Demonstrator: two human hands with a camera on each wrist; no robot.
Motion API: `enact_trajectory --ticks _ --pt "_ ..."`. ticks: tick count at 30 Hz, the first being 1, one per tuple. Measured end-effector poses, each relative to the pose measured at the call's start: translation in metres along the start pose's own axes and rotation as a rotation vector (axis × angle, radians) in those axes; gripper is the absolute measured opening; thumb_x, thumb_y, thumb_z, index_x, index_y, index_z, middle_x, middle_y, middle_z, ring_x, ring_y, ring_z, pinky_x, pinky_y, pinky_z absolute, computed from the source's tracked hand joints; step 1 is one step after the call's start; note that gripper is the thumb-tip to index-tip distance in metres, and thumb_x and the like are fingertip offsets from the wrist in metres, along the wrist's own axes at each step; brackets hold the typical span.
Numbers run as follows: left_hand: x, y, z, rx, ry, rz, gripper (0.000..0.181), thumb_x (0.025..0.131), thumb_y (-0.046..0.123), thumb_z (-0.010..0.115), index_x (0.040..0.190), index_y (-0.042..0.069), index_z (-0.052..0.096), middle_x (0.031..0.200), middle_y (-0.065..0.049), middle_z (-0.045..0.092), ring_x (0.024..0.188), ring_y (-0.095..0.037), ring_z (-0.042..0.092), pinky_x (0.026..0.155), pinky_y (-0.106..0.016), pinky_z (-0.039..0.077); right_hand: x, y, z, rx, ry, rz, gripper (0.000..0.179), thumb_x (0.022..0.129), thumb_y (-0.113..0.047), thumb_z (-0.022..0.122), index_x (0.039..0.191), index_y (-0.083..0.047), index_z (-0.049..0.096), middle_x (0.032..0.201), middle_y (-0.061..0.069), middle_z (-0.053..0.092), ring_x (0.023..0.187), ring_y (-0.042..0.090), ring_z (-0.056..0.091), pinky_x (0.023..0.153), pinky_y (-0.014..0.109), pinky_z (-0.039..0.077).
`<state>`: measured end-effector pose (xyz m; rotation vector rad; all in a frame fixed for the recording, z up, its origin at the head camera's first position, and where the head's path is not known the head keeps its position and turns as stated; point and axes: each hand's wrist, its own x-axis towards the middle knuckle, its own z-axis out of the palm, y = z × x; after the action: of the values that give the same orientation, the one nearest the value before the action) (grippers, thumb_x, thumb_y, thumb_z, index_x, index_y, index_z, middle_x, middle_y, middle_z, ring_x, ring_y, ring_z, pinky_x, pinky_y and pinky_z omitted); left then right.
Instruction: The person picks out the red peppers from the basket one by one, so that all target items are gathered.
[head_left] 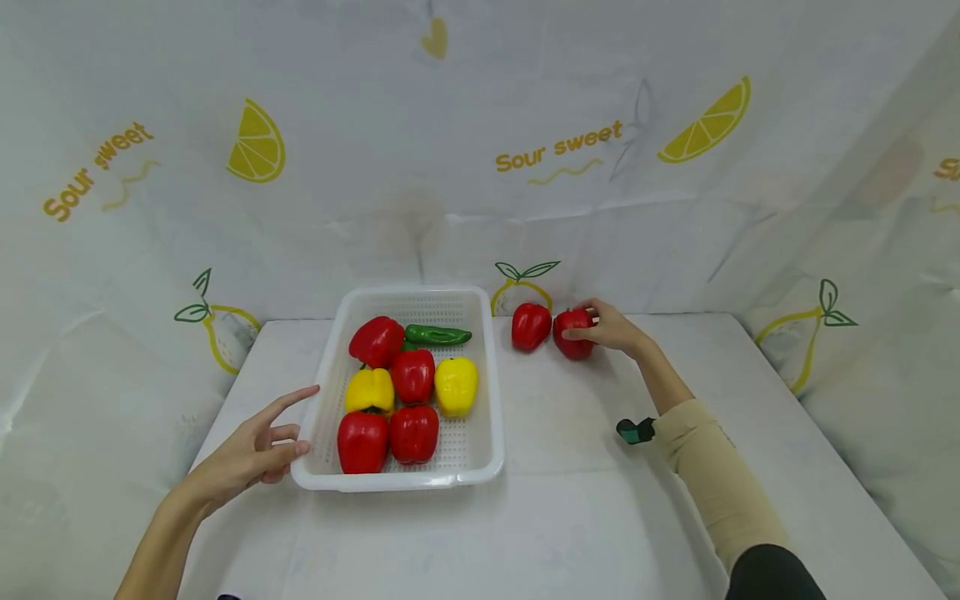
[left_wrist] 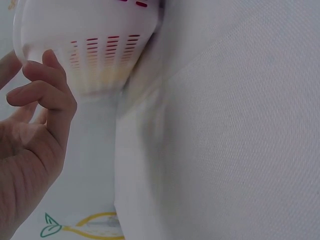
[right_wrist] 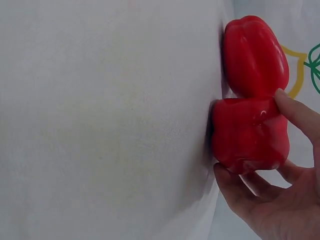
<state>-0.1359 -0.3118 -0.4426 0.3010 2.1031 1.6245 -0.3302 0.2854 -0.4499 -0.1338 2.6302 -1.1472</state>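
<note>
My right hand [head_left: 611, 327] grips a red bell pepper [right_wrist: 250, 136] at the back of the table, its thumb and fingers set around opposite sides. A second red bell pepper [head_left: 531, 327] stands just left of it. To the left, a white plastic basket [head_left: 491, 417] holds several red bell peppers [head_left: 363, 442], two yellow bell peppers [head_left: 456, 387] and a long green chili pepper [head_left: 437, 335]. My left hand [head_left: 251, 450] touches the basket's left rim, index finger extended and the other fingers loosely bent. The left wrist view shows those fingers [left_wrist: 47, 95] beside the slotted basket wall.
The white table [head_left: 570, 517] ends in a back edge against a hanging white sheet [head_left: 360, 192] printed with lemons and lettering. A dark green and black strap end [head_left: 636, 431] sticks out near the right sleeve. A small dark object shows at the bottom edge.
</note>
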Motion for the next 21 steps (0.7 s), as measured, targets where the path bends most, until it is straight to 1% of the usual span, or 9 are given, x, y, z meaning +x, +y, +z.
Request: enact_trajectory --ticks 5,10,17,21 --pt "-0.0003 0.0007 -0.0005 0.005 -0.002 0.004 0.075 0.108 0.014 0.06 0.171 0.024 0.022 0.085 -0.001 0.061 0.057 -0.025 0.037 0.051 -0.04 0.031 0.0004 -0.0009 0.0016 0.009 0.03 -0.013 0.078 0.1 -0.034 0.075 0.157 0.002 0.037 0.158 0.031 0.043 0.145 0.047 0.046 0.116 0.062 0.053" --pt "-0.0014 0.0013 -0.0001 0.013 0.008 -0.007 0.075 0.107 0.015 0.061 0.171 0.024 0.023 0.085 -0.001 0.062 0.057 -0.023 0.039 0.051 -0.04 0.033 -0.0008 -0.0014 0.0027 0.02 0.032 -0.02 0.078 0.1 -0.033 0.075 0.159 0.001 0.036 0.16 0.031 0.042 0.147 0.048 0.044 0.116 0.062 0.052" --pt "-0.0019 0.0012 0.0002 0.005 0.003 0.0 0.074 0.108 0.013 0.06 0.171 0.024 0.023 0.084 -0.001 0.061 0.058 -0.027 0.036 0.052 -0.041 0.031 -0.0007 0.0012 0.0016 0.014 0.035 -0.034 0.081 0.1 -0.036 0.076 0.161 -0.002 0.035 0.162 0.03 0.042 0.149 0.048 0.043 0.117 0.063 0.051" --pt "-0.0011 0.0013 0.0007 0.004 0.002 0.002 0.075 0.108 0.013 0.061 0.171 0.023 0.023 0.085 0.0 0.062 0.057 -0.025 0.038 0.053 -0.041 0.031 -0.0028 -0.0017 -0.0006 0.016 0.066 -0.068 0.079 0.1 -0.035 0.076 0.161 -0.002 0.038 0.163 0.029 0.043 0.15 0.049 0.043 0.117 0.064 0.051"
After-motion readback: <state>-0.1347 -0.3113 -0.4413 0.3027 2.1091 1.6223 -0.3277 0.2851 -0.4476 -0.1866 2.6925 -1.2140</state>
